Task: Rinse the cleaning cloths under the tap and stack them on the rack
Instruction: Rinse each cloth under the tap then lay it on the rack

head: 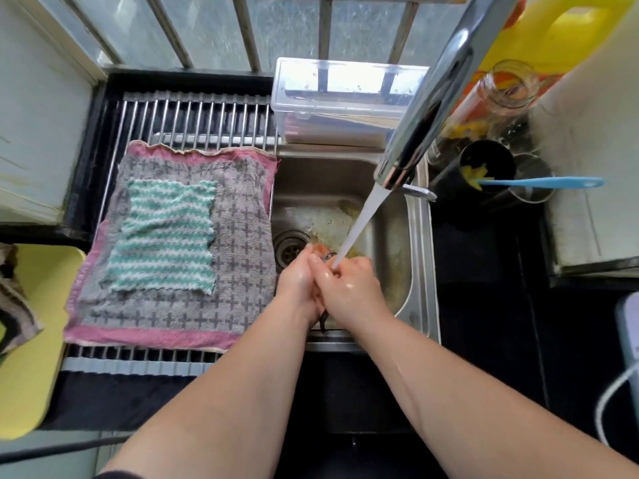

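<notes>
Two cloths already lie flat on the rack [193, 112] left of the sink [420, 254]: a large grey cloth with a pink border [242, 236], and a green-and-white striped cloth [166, 236] stacked on top of it; so that part of the job looks done. The tap [432, 98] is running, and its stream [359, 223] falls onto the two hands, which are pressed together over the basin. The left hand [297, 274] and right hand [349, 288] have their fingers [311, 259] curled and clamped on what seems to be a small dark cloth [324, 323]; it is mostly hidden between the palms, with only a dark end hanging below them; this one is judged to be mid-rinse and must then go on the stack. A further striped cloth [15, 305] lies on the yellow board [34, 340] at far left, apparently unrinsed; the dark bench [484, 271] lies right of the sink
</notes>
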